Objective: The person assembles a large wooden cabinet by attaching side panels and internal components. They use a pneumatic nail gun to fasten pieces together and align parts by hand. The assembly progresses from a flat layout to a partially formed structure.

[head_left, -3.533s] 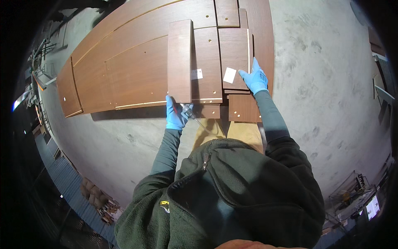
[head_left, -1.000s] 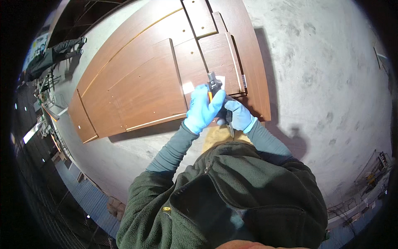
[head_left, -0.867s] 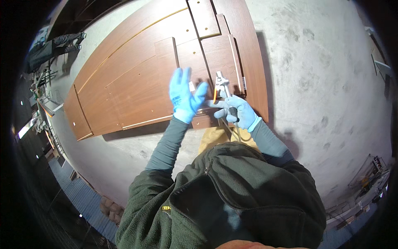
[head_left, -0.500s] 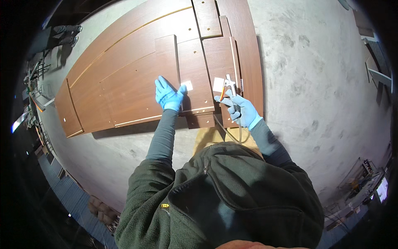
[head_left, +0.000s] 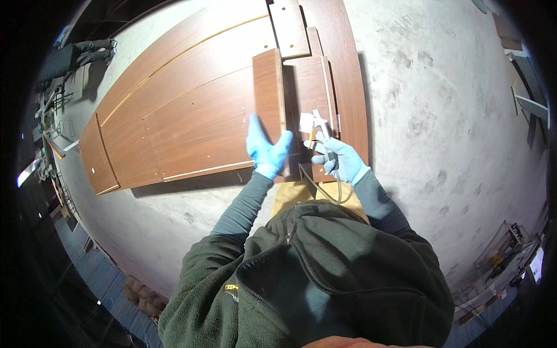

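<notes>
My left hand (head_left: 268, 153), in a blue glove, spans the near end of a narrow brown wooden panel (head_left: 267, 87). Its fingers lie along the left side and the thumb along the right. This panel rests across larger flat brown boards (head_left: 197, 127). Just to the right, my gloved right hand (head_left: 346, 161) is closed around a silvery air gun (head_left: 319, 123) with a hose (head_left: 325, 195) trailing toward my body. A slim orange stick (head_left: 311, 139) shows beside the gun; its kind is unclear. A small white label (head_left: 306, 122) lies left of the nozzle.
Short brown pieces (head_left: 288, 29) with holes lie at the far end of the pile. Grey concrete floor (head_left: 441, 116) surrounds the boards. A person's legs (head_left: 93, 51) show at the far left. Equipment (head_left: 510, 249) stands at the right rim.
My left hand and the narrow panel have moved right, over the board that showed beside it. My right hand keeps hold of the air gun, shifted only slightly.
</notes>
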Demonstrator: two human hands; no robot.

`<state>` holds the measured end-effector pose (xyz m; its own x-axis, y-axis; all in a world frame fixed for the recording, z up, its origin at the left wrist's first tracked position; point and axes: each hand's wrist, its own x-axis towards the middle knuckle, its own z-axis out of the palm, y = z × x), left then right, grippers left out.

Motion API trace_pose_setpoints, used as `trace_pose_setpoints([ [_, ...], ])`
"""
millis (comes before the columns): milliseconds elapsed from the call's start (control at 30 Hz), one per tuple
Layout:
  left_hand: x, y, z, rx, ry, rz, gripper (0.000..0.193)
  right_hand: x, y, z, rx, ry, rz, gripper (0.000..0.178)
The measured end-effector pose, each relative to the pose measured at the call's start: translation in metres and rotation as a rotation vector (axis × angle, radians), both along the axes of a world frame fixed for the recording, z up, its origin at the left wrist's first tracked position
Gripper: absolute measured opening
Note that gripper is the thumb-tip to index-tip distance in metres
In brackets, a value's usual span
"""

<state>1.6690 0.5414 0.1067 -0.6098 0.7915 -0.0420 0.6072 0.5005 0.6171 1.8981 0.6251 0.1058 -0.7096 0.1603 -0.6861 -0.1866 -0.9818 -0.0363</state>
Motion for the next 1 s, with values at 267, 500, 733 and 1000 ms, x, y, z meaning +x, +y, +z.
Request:
trace_pose_setpoints([
  [267,0.043,0.012,0.023,0.149,-0.571,0.006,0.103,-0.006,0.007,0.032,0.155,0.303,0.12,0.044],
  [500,0.051,0.01,0.035,0.193,-0.688,-0.018,0.103,-0.014,0.007,0.019,0.126,-0.053,0.094,0.021],
  [733,0.032,0.015,0.022,0.164,-0.437,-0.002,0.098,0.004,0.016,0.033,0.01,-0.1,0.002,0.037],
  [1000,0.045,0.016,0.003,0.075,-0.251,-0.057,0.091,-0.017,0.007,0.046,0.268,-0.119,0.13,0.041],
])
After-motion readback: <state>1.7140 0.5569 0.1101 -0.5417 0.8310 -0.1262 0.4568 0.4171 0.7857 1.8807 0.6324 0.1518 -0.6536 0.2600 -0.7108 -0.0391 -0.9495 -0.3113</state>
